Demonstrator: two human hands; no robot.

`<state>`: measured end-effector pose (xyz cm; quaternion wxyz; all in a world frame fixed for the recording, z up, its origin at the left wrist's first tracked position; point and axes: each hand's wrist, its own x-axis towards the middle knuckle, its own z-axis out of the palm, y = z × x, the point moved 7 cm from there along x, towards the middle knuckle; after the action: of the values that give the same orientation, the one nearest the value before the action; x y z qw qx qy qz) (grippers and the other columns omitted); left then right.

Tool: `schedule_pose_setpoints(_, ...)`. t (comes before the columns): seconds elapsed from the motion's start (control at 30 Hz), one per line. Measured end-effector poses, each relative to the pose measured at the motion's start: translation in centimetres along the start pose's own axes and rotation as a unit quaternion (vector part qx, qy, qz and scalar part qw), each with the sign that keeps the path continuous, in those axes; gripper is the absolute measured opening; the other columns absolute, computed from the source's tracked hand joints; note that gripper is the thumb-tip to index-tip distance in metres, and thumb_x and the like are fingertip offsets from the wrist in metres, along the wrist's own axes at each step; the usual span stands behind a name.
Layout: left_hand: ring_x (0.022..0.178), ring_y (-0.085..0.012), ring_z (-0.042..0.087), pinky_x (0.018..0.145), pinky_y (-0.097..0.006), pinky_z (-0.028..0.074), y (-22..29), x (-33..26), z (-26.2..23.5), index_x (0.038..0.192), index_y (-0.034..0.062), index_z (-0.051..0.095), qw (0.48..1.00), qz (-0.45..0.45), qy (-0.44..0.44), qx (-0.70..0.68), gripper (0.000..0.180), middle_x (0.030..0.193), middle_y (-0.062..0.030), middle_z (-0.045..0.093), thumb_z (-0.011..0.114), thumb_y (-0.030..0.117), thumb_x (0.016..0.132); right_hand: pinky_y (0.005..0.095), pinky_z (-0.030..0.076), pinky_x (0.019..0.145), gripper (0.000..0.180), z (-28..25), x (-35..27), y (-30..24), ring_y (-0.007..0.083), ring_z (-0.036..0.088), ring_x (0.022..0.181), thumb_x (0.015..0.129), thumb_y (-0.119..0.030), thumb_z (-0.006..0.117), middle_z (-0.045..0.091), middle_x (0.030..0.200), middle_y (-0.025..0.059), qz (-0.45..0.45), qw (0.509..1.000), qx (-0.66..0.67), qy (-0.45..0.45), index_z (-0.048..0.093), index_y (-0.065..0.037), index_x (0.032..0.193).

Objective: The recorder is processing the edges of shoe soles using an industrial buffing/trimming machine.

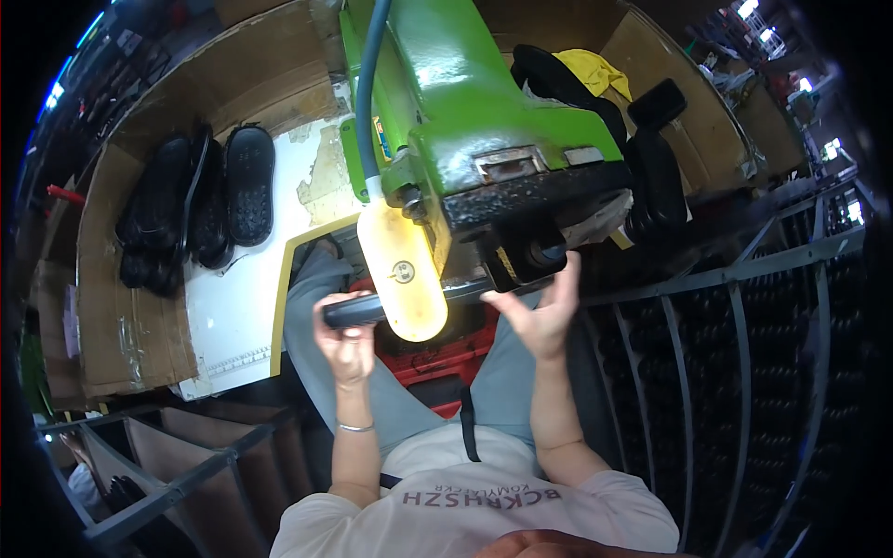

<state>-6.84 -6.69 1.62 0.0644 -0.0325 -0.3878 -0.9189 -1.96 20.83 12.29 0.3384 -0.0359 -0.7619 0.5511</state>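
A long black shoe sole (pixel 353 312) lies crosswise below the head of a green machine (pixel 493 102). My left hand (pixel 346 342) is closed round its left end, thumb and fingers on either side. At the other end my right hand (pixel 539 321) grips it, with the thumb along the near edge and the fingers raised beside the machine's black working head (pixel 523 256). A lit, pale yellow lamp (pixel 405 279) hangs in front and covers the middle of the sole. The right end is partly hidden by the machine head.
Several black soles (pixel 250 186) stand on the white tabletop (pixel 233 307) at left, inside cardboard walls (pixel 126 316). More black soles (pixel 651 177) and a yellow cloth (pixel 595 73) lie at right. A metal rack (pixel 735 372) is on my right, a divided rack (pixel 177 488) on my left.
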Motion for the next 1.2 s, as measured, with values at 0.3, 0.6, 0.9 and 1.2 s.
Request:
schedule_pose_setpoints(0.3,0.102,-0.0198,0.06,0.09,-0.032,0.049,0.7,-2.0,-0.2,0.113,-0.0025,0.058,0.997,-0.034,-0.019,0.068,0.05,0.109,-0.0128,0.062,0.077,-0.006,0.067,0.0347,0.036,0.101,0.069,5.6,-7.0,12.3,0.0199,0.045,0.121,0.077,-0.009,0.076,0.051,0.124,0.0099,0.203,0.937,0.257,-0.12,0.038,-0.001,0.134)
schedule_pose_setpoints(0.6,0.082,-0.0277,0.063,0.074,-0.035,0.051,-0.2,-2.0,9.6,0.099,-0.0019,0.065,0.884,0.116,-0.233,0.388,0.04,0.089,-0.0141,0.065,0.083,0.004,0.064,0.0366,0.033,0.103,0.063,5.2,-6.5,6.0,0.0225,0.047,0.119,0.081,-0.012,0.074,0.049,0.127,0.0112,0.132,0.933,0.315,-0.112,0.042,0.004,0.132)
schedule_pose_setpoints(0.9,0.081,-0.0212,0.063,0.075,-0.032,0.052,2.2,-2.5,11.8,0.103,-0.0034,0.063,0.8,0.262,-0.153,0.517,0.055,0.091,-0.0127,0.065,0.091,0.014,0.059,0.0317,0.046,0.094,0.058,5.3,-5.9,6.9,0.0192,0.057,0.107,0.078,-0.015,0.079,0.057,0.116,0.0121,0.155,0.906,0.379,-0.102,0.046,0.002,0.122)
schedule_pose_setpoints(1.2,0.075,-0.0275,0.058,0.064,-0.037,0.05,1.7,-2.0,13.8,0.099,-0.0004,0.064,0.773,0.33,-0.208,0.501,0.05,0.093,-0.0124,0.06,0.087,0.026,0.063,0.0267,0.049,0.088,0.072,5.4,-5.7,8.5,0.0168,0.058,0.105,0.078,-0.015,0.078,0.055,0.123,0.0085,0.153,0.882,0.445,-0.02,0.039,0.003,0.135)
